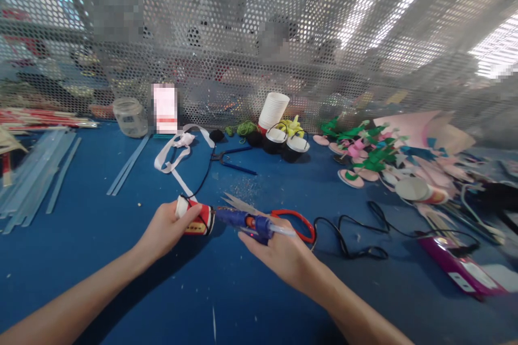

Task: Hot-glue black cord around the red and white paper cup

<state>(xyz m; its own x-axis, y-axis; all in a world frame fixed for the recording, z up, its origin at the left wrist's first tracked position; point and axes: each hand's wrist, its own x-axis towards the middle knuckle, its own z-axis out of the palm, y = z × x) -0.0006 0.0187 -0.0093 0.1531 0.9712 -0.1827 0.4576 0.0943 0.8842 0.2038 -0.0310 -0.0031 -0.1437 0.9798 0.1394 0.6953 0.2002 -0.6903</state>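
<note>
My left hand (168, 228) grips a small red and white paper cup (198, 219), tipped on its side just above the blue table (121, 259). My right hand (279, 250) holds a blue glue gun (243, 220) with a clear glue stick out the back; its nozzle points left and touches the cup's rim. A black wire runs from the cup toward the back. Red-handled scissors (283, 215) lie on the table right behind the glue gun.
Clear glue sticks (32, 172) lie at the left. A jar (129, 116), white ribbon (176, 153), blue pliers (232, 161), stacked white cups (274, 110), black pots (285, 145), foam flowers (364, 159) line the back before a perforated metal screen. A black cord (364, 232) and purple box (457, 267) lie right.
</note>
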